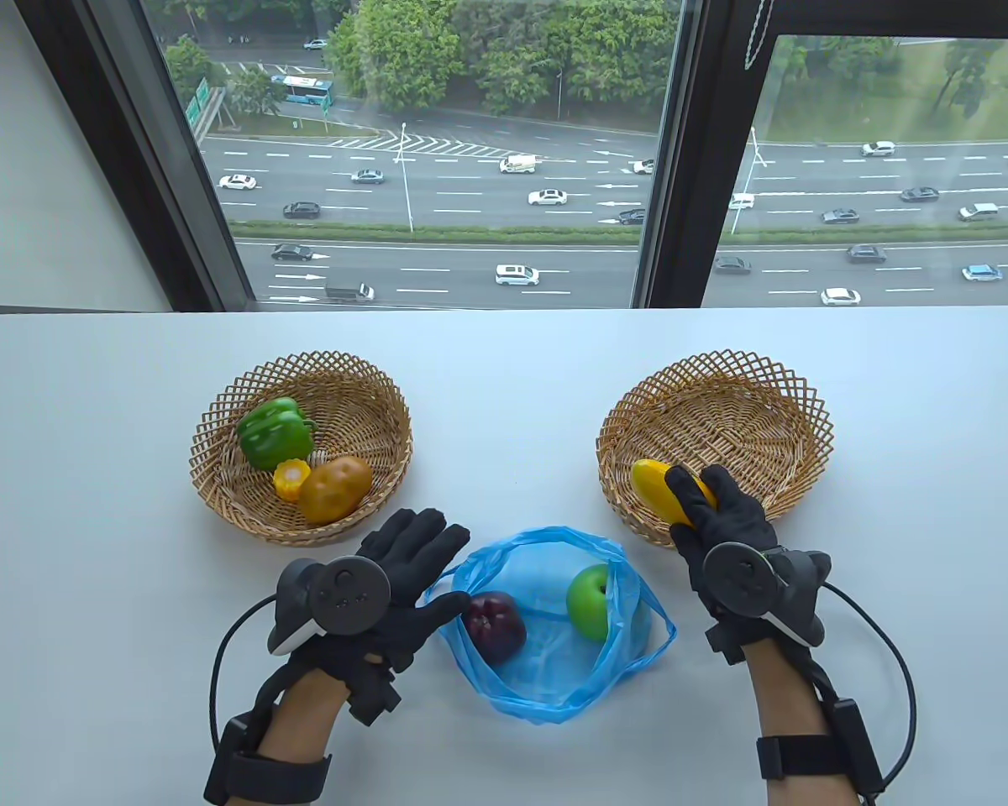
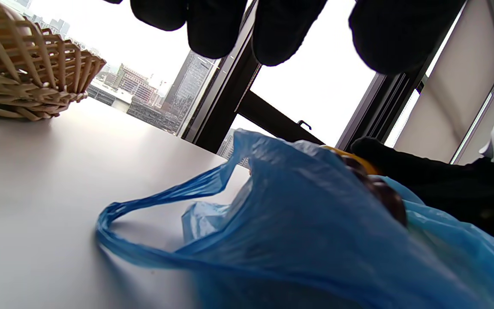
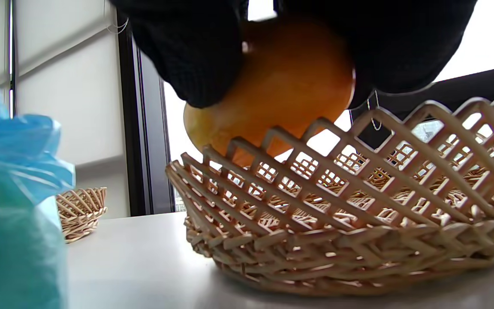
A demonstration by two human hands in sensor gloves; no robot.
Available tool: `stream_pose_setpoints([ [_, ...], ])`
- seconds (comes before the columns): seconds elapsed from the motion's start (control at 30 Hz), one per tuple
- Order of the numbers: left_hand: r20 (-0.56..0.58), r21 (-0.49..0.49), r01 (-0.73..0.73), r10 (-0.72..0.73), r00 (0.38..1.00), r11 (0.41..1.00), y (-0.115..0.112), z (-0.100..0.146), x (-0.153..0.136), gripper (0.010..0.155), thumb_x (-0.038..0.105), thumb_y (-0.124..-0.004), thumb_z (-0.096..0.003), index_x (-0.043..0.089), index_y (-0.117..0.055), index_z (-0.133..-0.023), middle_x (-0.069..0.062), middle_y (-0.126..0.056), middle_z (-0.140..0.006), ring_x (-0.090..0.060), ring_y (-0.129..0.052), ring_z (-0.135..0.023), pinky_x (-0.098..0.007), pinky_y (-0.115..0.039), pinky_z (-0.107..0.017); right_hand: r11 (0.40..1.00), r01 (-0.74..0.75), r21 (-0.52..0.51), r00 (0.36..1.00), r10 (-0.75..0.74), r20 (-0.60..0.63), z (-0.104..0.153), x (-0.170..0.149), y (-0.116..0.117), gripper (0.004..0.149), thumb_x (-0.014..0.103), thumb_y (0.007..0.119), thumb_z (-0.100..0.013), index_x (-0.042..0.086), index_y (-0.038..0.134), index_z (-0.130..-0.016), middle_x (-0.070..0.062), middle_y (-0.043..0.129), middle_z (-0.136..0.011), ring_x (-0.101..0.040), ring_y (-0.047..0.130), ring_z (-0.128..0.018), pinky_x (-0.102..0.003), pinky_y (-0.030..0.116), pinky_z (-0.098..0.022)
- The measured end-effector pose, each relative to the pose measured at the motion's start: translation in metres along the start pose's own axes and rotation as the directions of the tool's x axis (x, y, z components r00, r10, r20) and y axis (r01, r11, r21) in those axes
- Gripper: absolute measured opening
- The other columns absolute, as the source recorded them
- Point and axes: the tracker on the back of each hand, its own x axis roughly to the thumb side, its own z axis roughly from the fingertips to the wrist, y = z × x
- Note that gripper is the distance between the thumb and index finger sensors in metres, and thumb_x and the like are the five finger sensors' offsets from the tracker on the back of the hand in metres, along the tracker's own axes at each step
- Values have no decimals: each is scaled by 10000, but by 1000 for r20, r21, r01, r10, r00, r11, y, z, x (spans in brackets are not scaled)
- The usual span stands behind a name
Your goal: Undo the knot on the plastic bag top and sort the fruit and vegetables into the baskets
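Note:
The blue plastic bag [image 1: 546, 672] lies open near the table's front edge, holding a dark red fruit [image 1: 494, 625] and a green apple [image 1: 590, 601]. My right hand [image 1: 706, 504] grips a yellow mango [image 1: 659, 491] over the near rim of the right wicker basket [image 1: 722, 395]; in the right wrist view the mango [image 3: 272, 86] hangs above the basket wall [image 3: 350, 214]. My left hand [image 1: 424, 558] rests with straight fingers at the bag's left edge [image 2: 152, 253]. The left basket [image 1: 361, 395] holds a green pepper [image 1: 275, 431], a corn piece [image 1: 290, 480] and a potato [image 1: 334, 489].
The white table [image 1: 504, 361] ends at a window behind the baskets. A bare strip of table lies between the two baskets. Cables loop from both wrists near the front edge.

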Motion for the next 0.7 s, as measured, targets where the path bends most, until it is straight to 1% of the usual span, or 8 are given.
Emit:
stream_pose_setpoints([
  [0.1, 1, 2, 0, 0, 1000, 1000, 0, 0, 0, 744, 598, -712, -464, 289, -602, -1132, -139, -534, -1220, -472, -415, -1085, -657, -418, -726, 1000, 2, 24, 1000, -2, -3, -1, 0, 4, 653, 282, 846, -516, 297, 557, -1101, -262, 609, -1104, -535, 827, -847, -580, 813, -533],
  [0.2, 3, 6, -2, 2, 1000, 1000, 0, 0, 0, 743, 598, -712, -465, 290, -602, -1131, -139, -528, -1221, -471, -414, -1085, -656, -418, -726, 1000, -13, 22, 1000, 13, 3, -2, 1, 6, 624, 263, 845, -519, 322, 585, -1083, -268, 606, -1104, -543, 814, -850, -581, 807, -537],
  [0.33, 4, -5, 6, -6, 1000, 1000, -1, 0, 1, 741, 595, -713, -465, 287, -606, -1131, -138, -529, -1221, -472, -414, -1085, -657, -416, -725, 999, -25, 46, 1000, 24, 9, -3, 1, 8, 609, 245, 832, -526, 325, 592, -1081, -275, 598, -1106, -548, 795, -858, -585, 790, -551],
  [0.43, 3, -13, 73, -73, 997, 997, -2, -1, 2, 701, 558, -697, -481, 286, -624, -1123, -134, -537, -1219, -467, -420, -1085, -656, -417, -726, 994, -40, 101, 999, 38, 23, -3, 3, 10, 587, 224, 807, -545, 321, 595, -1083, -262, 583, -1120, -552, 761, -896, -618, 754, -578],
  [0.47, 2, -15, 77, -76, 997, 997, -2, -1, 2, 695, 548, -694, -485, 284, -625, -1123, -136, -537, -1219, -468, -419, -1086, -656, -415, -726, 994, -38, 98, 999, 36, 23, -3, 4, 12, 574, 213, 798, -548, 313, 607, -1081, -258, 587, -1120, -556, 751, -902, -629, 744, -580],
  [0.7, -13, 8, 52, -51, 999, 999, 4, 1, -3, 696, 548, -699, -485, 280, -626, -1123, -134, -547, -1217, -469, -428, -1084, -656, -419, -726, 991, -36, 130, 999, 32, 27, -3, 4, 13, 506, 190, 754, -562, 311, 678, -1047, -232, 609, -1121, -547, 742, -928, -653, 716, -605],
])
